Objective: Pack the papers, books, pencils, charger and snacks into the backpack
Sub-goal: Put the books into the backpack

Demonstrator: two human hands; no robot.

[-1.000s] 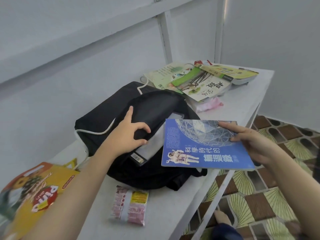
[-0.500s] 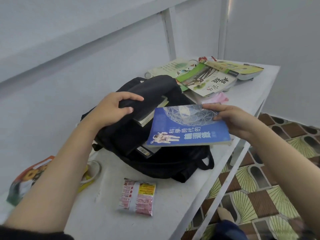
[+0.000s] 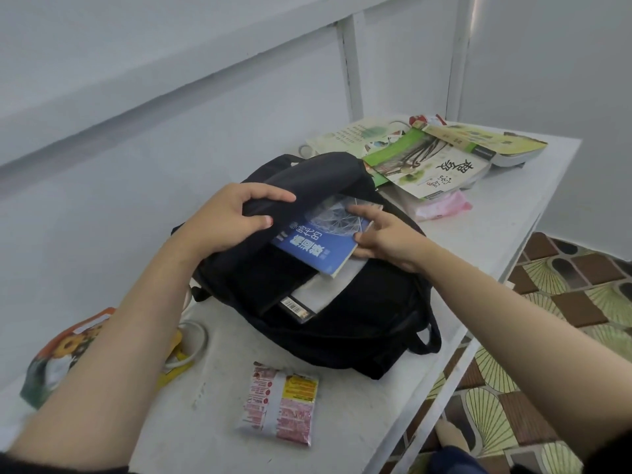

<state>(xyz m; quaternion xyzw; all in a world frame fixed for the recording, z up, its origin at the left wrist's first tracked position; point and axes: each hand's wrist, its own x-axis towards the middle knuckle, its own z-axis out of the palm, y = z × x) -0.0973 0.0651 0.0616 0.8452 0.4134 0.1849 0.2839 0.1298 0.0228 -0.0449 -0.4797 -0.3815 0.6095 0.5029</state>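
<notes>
In front of the backpack (image 3: 359, 323), a snack packet (image 3: 278, 405) lies unpacked. At its mouth we find the left hand (image 3: 232, 217) gripping the raised flap (image 3: 307, 184), the right hand (image 3: 384, 236) pinching the blue book (image 3: 314, 248), now half inside, lately outside. Beyond it, more books (image 3: 431, 165) wait.

white tabletop (image 3: 513, 210) centre-right | grey wall (image 3: 136, 97) upper left | white upright posts (image 3: 352, 70) top centre | brown-and-green patterned floor tiles (image 3: 581, 302) lower right
</notes>
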